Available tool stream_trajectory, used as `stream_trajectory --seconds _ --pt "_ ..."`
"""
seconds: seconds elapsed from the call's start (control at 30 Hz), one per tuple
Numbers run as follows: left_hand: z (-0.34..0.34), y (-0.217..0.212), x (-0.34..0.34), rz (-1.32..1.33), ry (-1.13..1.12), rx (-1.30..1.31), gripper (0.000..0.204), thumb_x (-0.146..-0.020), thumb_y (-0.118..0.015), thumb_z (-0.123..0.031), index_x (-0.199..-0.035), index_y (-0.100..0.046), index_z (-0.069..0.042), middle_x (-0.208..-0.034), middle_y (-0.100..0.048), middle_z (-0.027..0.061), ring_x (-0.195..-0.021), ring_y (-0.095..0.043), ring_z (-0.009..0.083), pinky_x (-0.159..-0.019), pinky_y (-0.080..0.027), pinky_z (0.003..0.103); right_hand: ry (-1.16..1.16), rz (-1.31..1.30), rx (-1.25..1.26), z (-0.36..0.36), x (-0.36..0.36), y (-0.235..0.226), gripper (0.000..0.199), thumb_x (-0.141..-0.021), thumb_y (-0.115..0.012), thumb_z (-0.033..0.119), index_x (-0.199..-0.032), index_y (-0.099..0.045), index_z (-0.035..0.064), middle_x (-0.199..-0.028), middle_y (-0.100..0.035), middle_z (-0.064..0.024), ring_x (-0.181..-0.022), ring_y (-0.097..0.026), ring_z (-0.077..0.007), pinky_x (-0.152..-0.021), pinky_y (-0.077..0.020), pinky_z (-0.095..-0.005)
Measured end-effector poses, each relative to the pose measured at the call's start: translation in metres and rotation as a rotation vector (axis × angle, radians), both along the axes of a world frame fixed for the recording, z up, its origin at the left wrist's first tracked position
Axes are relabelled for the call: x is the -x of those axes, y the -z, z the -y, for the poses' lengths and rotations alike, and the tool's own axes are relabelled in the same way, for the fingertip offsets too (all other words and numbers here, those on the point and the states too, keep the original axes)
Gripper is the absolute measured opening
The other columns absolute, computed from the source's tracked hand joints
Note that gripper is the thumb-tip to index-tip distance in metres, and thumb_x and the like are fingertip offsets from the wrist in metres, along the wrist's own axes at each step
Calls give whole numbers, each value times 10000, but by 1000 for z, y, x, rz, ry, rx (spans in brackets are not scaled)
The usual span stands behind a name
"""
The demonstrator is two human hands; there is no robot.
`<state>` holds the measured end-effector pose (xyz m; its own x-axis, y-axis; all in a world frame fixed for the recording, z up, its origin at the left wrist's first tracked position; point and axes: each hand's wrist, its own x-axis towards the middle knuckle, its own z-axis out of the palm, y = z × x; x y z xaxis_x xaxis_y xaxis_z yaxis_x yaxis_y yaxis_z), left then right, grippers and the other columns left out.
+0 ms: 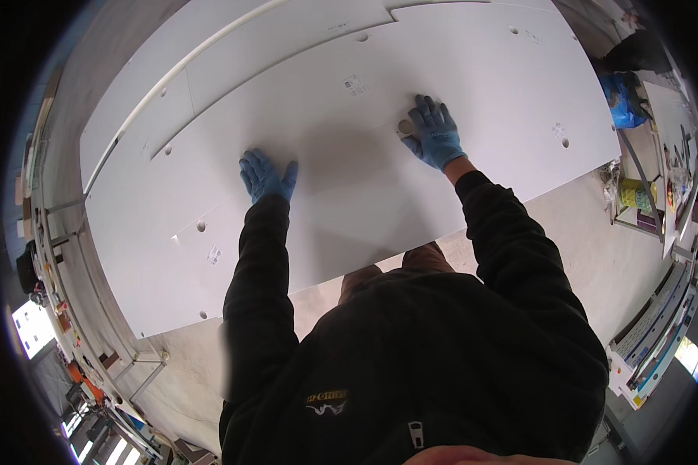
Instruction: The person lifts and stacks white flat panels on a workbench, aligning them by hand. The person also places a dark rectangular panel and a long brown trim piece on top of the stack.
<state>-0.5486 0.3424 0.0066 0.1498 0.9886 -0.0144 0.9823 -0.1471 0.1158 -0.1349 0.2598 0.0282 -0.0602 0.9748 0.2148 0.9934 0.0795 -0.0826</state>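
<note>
The big white board (357, 221) lies flat in front of me, and its near edge is right by my legs (426, 258). My left hand (264, 177) is a bit left of the middle of the board, in a blue glove, palm down, with the fingers spread a little, the thumb sticking out and nothing in its grip. My right hand (436, 136) has a blue glove too, and it is right of the middle of the board and nearer to its far edge. It is palm down and flat, its fingers are a little apart, and it has hold of nothing. Next to that thumb there is a grey round spot (406, 126) on the board, and I can't tell if the thumb touches it. A small white sticker (354, 84) is on the board, past the space between my hands, and another sticker (213, 254) is near the left end of the board. More white panels (233, 71) are at the far side of the board. Off the right end of the board there is a blue bag (624, 101), and the pale floor (574, 221) shows past the near edge of the board
</note>
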Motion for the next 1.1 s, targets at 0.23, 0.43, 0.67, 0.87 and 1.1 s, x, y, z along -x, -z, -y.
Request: stream_trajectory --seconds 0.23,0.43,0.67,0.87,1.1 --pt "9 2 -19 -12 12 -4 1067 -928 -600 -652 -1598 -174 60 -1676 -168 285 -1571 -112 429 -1273 -107 515 20 -15 51 5 -7 -8 563 -874 -695 474 -1295 -581 118 -1564 -428 -146 -1480 -347 -349 -1199 -284 -549" --pt "15 6 -27 -218 -40 -33 1085 -906 -541 -728 -1616 -194 16 -1657 -242 275 -1544 -217 444 -1260 -181 524 56 -57 76 12 1 -17 652 -878 -685 516 -1364 -567 97 -1576 -420 -159 -1487 -347 -355 -1227 -259 -532" --pt "16 17 -30 -111 55 -261 1042 -856 -662 -662 -1561 -286 6 -1589 -333 286 -1462 -331 467 -1183 -274 576 68 -116 107 18 -7 -26 631 -893 -673 499 -1352 -589 75 -1583 -412 -172 -1490 -351 -336 -1236 -257 -521" --pt "10 11 -32 -252 -32 34 1058 -903 -556 -716 -1615 -186 -27 -1659 -218 285 -1531 -226 463 -1232 -224 556 8 -160 209 64 -21 -43 572 -915 -661 433 -1361 -587 82 -1588 -415 -148 -1508 -323 -308 -1242 -250 -519" --pt "14 6 -37 -190 -53 -5 1003 -897 -608 -644 -1593 -251 -16 -1647 -264 256 -1504 -283 456 -1212 -260 545 89 -295 89 144 -69 -56 471 -908 -696 328 -1308 -621 90 -1507 -521 -138 -1437 -443 -298 -1201 -320 -527"
